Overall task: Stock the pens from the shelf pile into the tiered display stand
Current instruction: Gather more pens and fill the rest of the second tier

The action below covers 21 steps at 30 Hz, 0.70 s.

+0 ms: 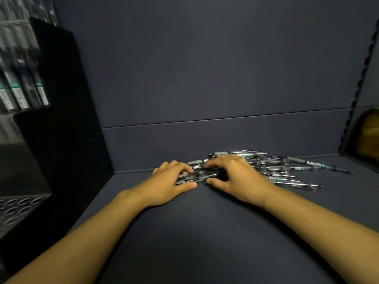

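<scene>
A loose pile of pens (pixel 285 168) in clear wrappers, with grey grips and teal bands, lies on the dark shelf (pixel 205 232) at the back right. A small bundle of pens (pixel 200 174) lies at the pile's left end. My left hand (pixel 170 182) grips the bundle's left end, fingers curled over it and thumb in front. My right hand (pixel 239 178) grips its right end the same way. The black tiered display stand (pixel 61 130) rises at the left, with several pens (pixel 22 93) upright in an upper tier and empty round holes (pixel 18 206) in its lowest tier.
The shelf's back wall (pixel 205 78) stands right behind the pile. A slotted upright (pixel 361 78) runs down the right side, with a yellowish object (pixel 369 136) beyond it. The stand's black side panel borders the shelf on the left.
</scene>
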### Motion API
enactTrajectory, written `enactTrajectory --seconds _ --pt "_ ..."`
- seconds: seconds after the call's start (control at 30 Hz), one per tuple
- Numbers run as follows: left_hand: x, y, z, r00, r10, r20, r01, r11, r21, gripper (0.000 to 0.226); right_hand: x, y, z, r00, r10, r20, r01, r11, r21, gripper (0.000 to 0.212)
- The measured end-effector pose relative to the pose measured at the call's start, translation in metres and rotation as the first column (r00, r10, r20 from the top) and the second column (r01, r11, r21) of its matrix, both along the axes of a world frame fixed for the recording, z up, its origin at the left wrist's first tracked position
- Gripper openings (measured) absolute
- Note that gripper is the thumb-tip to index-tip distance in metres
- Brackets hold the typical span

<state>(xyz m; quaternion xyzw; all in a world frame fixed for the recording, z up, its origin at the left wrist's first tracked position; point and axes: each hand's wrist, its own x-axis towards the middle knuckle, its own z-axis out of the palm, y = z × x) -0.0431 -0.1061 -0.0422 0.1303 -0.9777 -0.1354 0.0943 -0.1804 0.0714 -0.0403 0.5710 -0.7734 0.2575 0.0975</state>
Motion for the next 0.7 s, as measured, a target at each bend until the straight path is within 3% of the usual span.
enactTrajectory --seconds 0.23,0.37,0.47,0.6,0.7 --pt "-0.009 0.008 -0.004 0.999 0.006 -0.034 -0.009 0.997 -0.080 0.065 0.003 0.000 -0.001 0.999 0.017 0.027 -0.018 1.000 0.017 0.036" --pt "-0.014 -0.004 0.003 0.999 0.006 0.043 -0.007 1.000 0.014 0.089 0.002 -0.001 0.002 1.000 0.016 0.006 -0.016 1.000 0.014 0.035" --pt "-0.020 -0.006 0.008 0.996 0.035 0.082 -0.033 0.999 -0.021 0.103 0.001 0.000 0.004 1.000 0.017 0.007 -0.017 1.000 -0.004 0.036" --pt "-0.018 0.002 0.001 0.999 0.031 0.020 -0.030 0.998 -0.058 0.076 0.001 0.003 0.004 1.000 0.017 0.020 -0.017 1.000 -0.012 0.036" --pt "-0.015 0.006 0.002 0.999 0.025 -0.026 -0.025 1.000 0.000 0.067 0.001 0.004 0.005 1.000 0.017 0.024 -0.016 0.999 -0.029 0.035"
